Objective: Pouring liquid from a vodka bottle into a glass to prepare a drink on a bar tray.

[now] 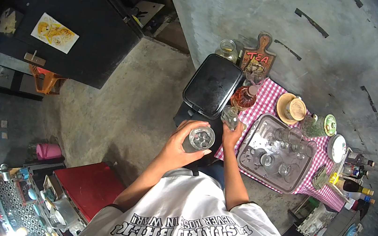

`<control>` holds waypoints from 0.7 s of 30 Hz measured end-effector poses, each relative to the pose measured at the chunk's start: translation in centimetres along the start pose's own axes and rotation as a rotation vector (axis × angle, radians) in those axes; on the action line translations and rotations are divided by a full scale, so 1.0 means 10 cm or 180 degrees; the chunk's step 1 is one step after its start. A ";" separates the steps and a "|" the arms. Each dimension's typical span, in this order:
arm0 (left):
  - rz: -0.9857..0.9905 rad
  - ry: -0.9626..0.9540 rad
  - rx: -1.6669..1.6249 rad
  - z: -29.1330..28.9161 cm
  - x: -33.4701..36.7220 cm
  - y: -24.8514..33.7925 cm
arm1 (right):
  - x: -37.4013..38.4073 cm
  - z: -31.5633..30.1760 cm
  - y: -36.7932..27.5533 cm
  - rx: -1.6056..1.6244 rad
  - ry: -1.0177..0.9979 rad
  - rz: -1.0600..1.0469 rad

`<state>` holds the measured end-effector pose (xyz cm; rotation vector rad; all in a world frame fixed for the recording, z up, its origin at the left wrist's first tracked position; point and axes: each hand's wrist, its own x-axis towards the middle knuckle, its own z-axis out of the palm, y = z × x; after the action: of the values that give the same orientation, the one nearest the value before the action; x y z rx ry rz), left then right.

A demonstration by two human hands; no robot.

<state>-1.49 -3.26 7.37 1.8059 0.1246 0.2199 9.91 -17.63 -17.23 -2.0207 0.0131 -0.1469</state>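
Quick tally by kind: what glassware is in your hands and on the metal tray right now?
Drinking glass in left hand: 1
Glass in right hand: 1
Glasses on metal tray: about 5, clear and overlapping, so uncertain
Total: about 7

The person wears a white short-sleeved T-shirt (185,221) (dark block lettering across it), both forearms bare.

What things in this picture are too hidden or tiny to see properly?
- Head view: inside the glass, too small to tell whether it is empty; the left hand wraps its side.
- Head view: lower part of the small bottle, covered by the right hand.
- Head view: the bottles at the table's right end, tiny and bent by the lens.
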 end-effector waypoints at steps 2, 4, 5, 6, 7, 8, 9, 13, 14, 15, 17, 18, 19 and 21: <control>0.0017 0.0023 -0.0018 0.00 0.01 0.00 | 0.01 0.02 0.02 -0.0026 -0.0007 -0.0013; 0.0043 -0.0093 -0.0013 -0.02 0.01 -0.02 | 0.00 0.01 0.04 -0.0135 -0.0144 0.0016; 0.0064 -0.0203 0.0007 -0.03 0.01 -0.02 | 0.00 0.00 0.07 -0.0145 -0.0140 0.0003; 0.0075 -0.0197 -0.0005 -0.02 0.01 -0.02 | 0.00 -0.01 0.09 -0.0104 -0.0210 -0.0055; 0.0068 -0.0198 -0.0015 -0.01 0.01 -0.02 | 0.00 -0.02 0.13 -0.0067 -0.0277 -0.0109; 0.0062 -0.0200 -0.0024 -0.01 0.01 -0.02 | 0.01 -0.04 0.17 0.0034 -0.0368 -0.0174; 0.0073 -0.0200 -0.0037 -0.01 0.02 -0.01 | 0.02 -0.05 0.21 0.0022 -0.0360 -0.0185; 0.0173 -0.0174 -0.0047 -0.03 0.03 -0.01 | 0.05 -0.12 0.18 0.0124 -0.0646 -0.0218; 0.0214 -0.0156 -0.0041 -0.04 0.03 -0.02 | 0.05 -0.15 0.15 0.0082 -0.0875 -0.0054; 0.0213 -0.0148 -0.0048 -0.05 0.02 -0.02 | 0.05 -0.17 0.12 0.0039 -0.1106 0.0112; 0.0250 -0.0097 -0.0082 -0.04 0.02 -0.01 | 0.05 -0.18 0.15 -0.0023 -0.1129 0.0092; 0.0252 -0.0092 -0.0087 -0.03 0.03 0.00 | 0.06 -0.19 0.16 0.0037 -0.1242 0.0160; 0.0279 0.0025 -0.0144 -0.01 0.04 0.01 | 0.07 -0.19 0.19 0.0096 -0.1352 0.0228; 0.0308 0.0144 -0.0207 -0.01 0.04 0.01 | 0.09 -0.20 0.23 0.0019 -0.1509 0.0160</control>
<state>-1.13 -3.11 7.50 1.7444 0.0615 0.3301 10.71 -20.46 -18.36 -2.0023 -0.2351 0.3646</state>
